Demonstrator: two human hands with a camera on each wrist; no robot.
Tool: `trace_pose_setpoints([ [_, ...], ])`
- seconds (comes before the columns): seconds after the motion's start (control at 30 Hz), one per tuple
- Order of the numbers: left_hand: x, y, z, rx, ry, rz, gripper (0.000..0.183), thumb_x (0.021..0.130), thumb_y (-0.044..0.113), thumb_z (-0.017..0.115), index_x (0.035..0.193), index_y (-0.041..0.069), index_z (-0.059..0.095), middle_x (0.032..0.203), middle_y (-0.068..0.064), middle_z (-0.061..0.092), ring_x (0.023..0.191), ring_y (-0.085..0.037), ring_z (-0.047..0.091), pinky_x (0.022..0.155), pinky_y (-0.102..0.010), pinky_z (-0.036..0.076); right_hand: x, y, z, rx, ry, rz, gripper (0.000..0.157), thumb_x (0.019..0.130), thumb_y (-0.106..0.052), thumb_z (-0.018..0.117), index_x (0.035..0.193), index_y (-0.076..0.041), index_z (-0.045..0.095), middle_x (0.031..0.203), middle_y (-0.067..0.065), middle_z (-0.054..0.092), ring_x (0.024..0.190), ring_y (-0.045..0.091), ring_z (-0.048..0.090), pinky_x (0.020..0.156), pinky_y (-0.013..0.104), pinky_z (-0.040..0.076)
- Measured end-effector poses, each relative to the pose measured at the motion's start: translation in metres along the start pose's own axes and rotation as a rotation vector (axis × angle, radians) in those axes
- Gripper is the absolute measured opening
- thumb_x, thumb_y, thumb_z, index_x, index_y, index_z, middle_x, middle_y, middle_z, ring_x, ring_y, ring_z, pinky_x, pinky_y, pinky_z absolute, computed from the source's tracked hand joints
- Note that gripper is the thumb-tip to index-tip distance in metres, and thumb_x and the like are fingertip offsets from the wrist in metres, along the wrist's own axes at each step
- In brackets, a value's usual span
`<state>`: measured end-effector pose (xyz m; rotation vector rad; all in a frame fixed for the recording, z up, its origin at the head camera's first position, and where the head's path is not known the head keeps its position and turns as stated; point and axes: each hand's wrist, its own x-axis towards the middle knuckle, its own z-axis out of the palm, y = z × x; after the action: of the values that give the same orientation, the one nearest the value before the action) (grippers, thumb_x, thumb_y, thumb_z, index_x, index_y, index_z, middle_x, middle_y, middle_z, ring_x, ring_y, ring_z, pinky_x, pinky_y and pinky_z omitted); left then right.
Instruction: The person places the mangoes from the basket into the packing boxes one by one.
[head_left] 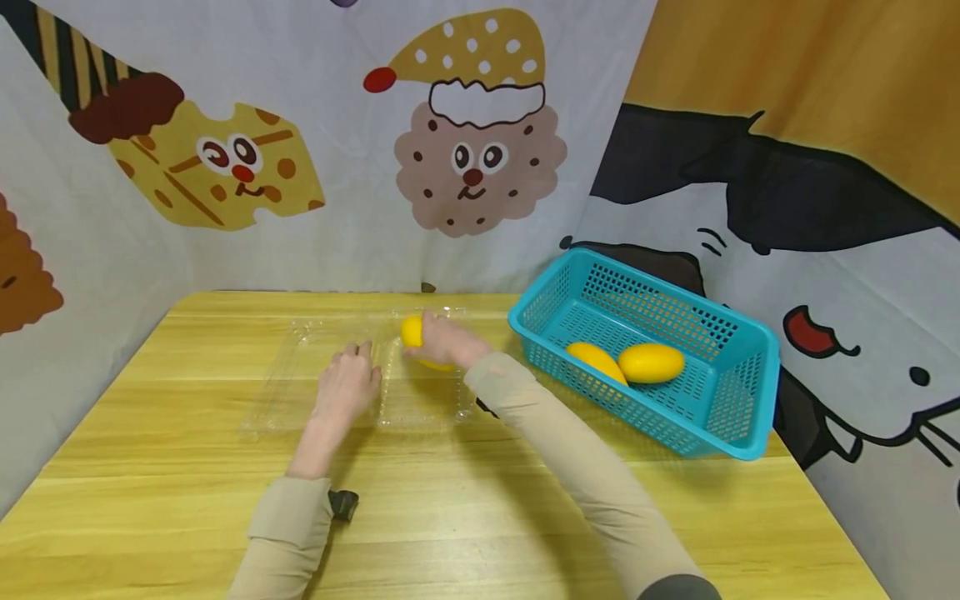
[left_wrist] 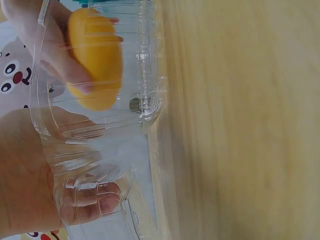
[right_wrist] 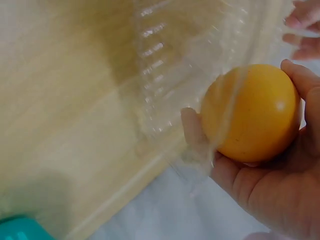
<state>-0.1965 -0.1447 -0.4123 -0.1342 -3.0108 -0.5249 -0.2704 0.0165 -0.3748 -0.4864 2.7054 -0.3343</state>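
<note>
a yellow wooden table [head_left: 187,500] fills the lower part of the head view, with cartoon-printed cloth [head_left: 247,158] hung behind it and along the right side. on the table's right part sits a teal plastic basket [head_left: 738,421], set at an angle, with two yellow mangoes [head_left: 651,362] lying side by side inside it and touching. in the middle of the table lies an open clear plastic clamshell box [head_left: 292,392], its two halves spread flat beside each other. both arms wear beige sleeves [head_left: 577,458]. the left hand [head_left: 347,385] rests on the box near the hinge between the halves, fingers straight and relaxed, pressing down on the plastic; in the left wrist view its fingers [left_wrist: 97,197] show through the clear wall. the right hand [head_left: 442,337] is over the right half of the box with fingers and thumb curled around a third yellow mango [head_left: 412,331]; the right wrist view shows that fruit cupped in the palm, seen through the clear ribbed wall of the box. whether the mango already touches the box floor cannot be told
</note>
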Motion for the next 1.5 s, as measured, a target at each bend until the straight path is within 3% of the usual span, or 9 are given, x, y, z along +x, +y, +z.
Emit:
trace_pose_setpoints([
  [0.17, 0.000, 0.000, -0.001, -0.001, 0.002, -0.002, 0.052, 0.093, 0.015, 0.056, 0.135, -0.012, 0.040, 0.126, -0.034, 0.052, 0.103, -0.047, 0.058, 0.080, -0.054, 0.056, 0.001, 0.000, 0.010, 0.014, -0.014, 0.029, 0.073, 0.092, -0.049, 0.054, 0.143, -0.003, 0.028, 0.108, 0.010, 0.056, 0.092, 0.022, 0.058, 0.083, 0.035, 0.054],
  [0.33, 0.000, 0.002, -0.001, 0.004, 0.001, 0.005, 0.052, 0.093, 0.014, 0.055, 0.135, -0.012, 0.040, 0.125, -0.035, 0.052, 0.102, -0.047, 0.058, 0.079, -0.054, 0.056, 0.001, 0.000, 0.012, 0.014, -0.036, 0.043, 0.074, 0.094, -0.053, 0.048, 0.143, -0.001, 0.027, 0.117, 0.015, 0.055, 0.099, 0.024, 0.058, 0.089, 0.039, 0.054],
  [0.57, 0.000, 0.001, 0.000, 0.000, 0.016, 0.003, 0.052, 0.092, 0.015, 0.056, 0.134, -0.012, 0.041, 0.125, -0.035, 0.052, 0.103, -0.048, 0.057, 0.080, -0.056, 0.056, 0.002, -0.003, 0.010, 0.069, -0.041, -0.053, 0.066, 0.099, -0.045, 0.043, 0.141, 0.004, 0.030, 0.111, 0.014, 0.058, 0.091, 0.022, 0.059, 0.087, 0.034, 0.054],
  [0.67, 0.001, 0.000, 0.000, 0.001, 0.019, 0.006, 0.052, 0.092, 0.014, 0.056, 0.134, -0.013, 0.041, 0.124, -0.035, 0.052, 0.102, -0.048, 0.057, 0.079, -0.056, 0.055, 0.003, -0.006, 0.009, 0.092, -0.042, -0.072, 0.065, 0.101, -0.039, 0.038, 0.146, 0.004, 0.023, 0.132, 0.018, 0.052, 0.112, 0.025, 0.057, 0.104, 0.035, 0.048],
  [0.77, 0.001, -0.001, 0.001, 0.003, 0.019, 0.010, 0.051, 0.093, 0.014, 0.055, 0.134, -0.013, 0.041, 0.123, -0.035, 0.053, 0.101, -0.048, 0.058, 0.078, -0.056, 0.056, 0.003, -0.007, 0.007, 0.108, -0.042, -0.085, 0.063, 0.103, -0.035, 0.036, 0.149, 0.004, 0.016, 0.150, 0.022, 0.035, 0.133, 0.029, 0.045, 0.115, 0.039, 0.036],
  [0.87, 0.001, -0.001, 0.001, 0.007, 0.014, 0.013, 0.052, 0.093, 0.015, 0.055, 0.135, -0.013, 0.041, 0.123, -0.035, 0.053, 0.101, -0.047, 0.058, 0.078, -0.055, 0.056, 0.002, -0.006, 0.004, 0.106, -0.044, -0.101, 0.061, 0.103, -0.033, 0.036, 0.149, 0.002, 0.019, 0.153, 0.021, 0.030, 0.140, 0.029, 0.036, 0.118, 0.040, 0.030],
  [1.1, 0.000, -0.001, 0.000, 0.000, 0.002, 0.008, 0.053, 0.093, 0.016, 0.055, 0.135, -0.012, 0.041, 0.125, -0.035, 0.052, 0.103, -0.048, 0.057, 0.078, -0.056, 0.056, -0.003, 0.000, -0.007, 0.108, -0.056, -0.164, 0.053, 0.102, -0.031, 0.039, 0.147, -0.003, 0.030, 0.150, 0.016, 0.037, 0.140, 0.029, 0.036, 0.118, 0.042, 0.032],
  [1.5, 0.000, -0.002, -0.001, -0.013, -0.024, -0.010, 0.055, 0.094, 0.017, 0.053, 0.138, -0.011, 0.038, 0.130, -0.035, 0.048, 0.109, -0.049, 0.055, 0.083, -0.058, 0.054, -0.022, 0.016, -0.046, 0.067, 0.028, -0.214, 0.049, 0.101, -0.031, 0.045, 0.143, -0.007, 0.039, 0.145, 0.014, 0.044, 0.130, 0.028, 0.046, 0.108, 0.040, 0.043],
])
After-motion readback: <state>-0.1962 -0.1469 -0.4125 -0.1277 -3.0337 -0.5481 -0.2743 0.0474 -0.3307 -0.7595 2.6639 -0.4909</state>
